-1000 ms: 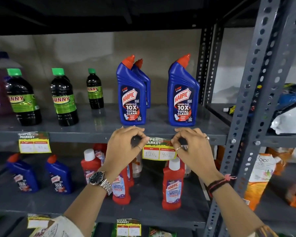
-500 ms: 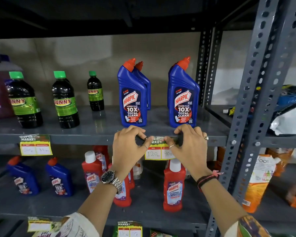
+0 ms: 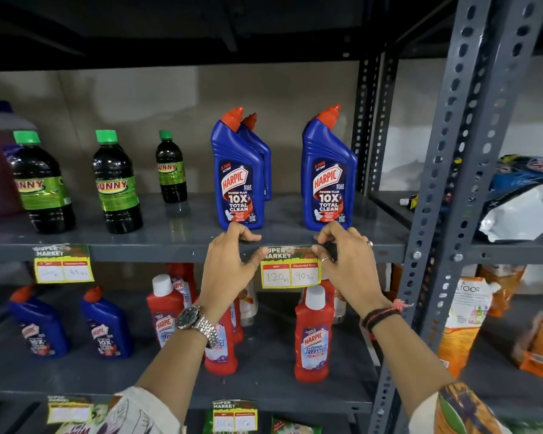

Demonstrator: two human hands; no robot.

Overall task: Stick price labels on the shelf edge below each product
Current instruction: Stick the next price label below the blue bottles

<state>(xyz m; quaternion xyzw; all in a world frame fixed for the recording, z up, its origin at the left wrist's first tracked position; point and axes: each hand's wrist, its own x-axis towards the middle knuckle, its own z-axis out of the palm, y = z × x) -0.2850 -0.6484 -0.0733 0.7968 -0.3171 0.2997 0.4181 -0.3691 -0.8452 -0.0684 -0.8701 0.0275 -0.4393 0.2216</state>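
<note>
A yellow price label reading 120 and 90 lies against the front edge of the grey shelf, below and between two blue Harpic bottles. My left hand presses the label's top left corner with the thumb. My right hand pinches and presses its top right corner. The fingers of both hands curl over the shelf lip. A second label hangs on the same edge at the left, under the green-capped Sunny bottles.
Red Harpic bottles and small blue ones stand on the shelf below. More labels hang on that lower edge. A perforated grey upright rises on the right, with bags and orange packs beyond it.
Both hands rose with the label to the shelf edge and now press its top corners against it; the view moved closer.
</note>
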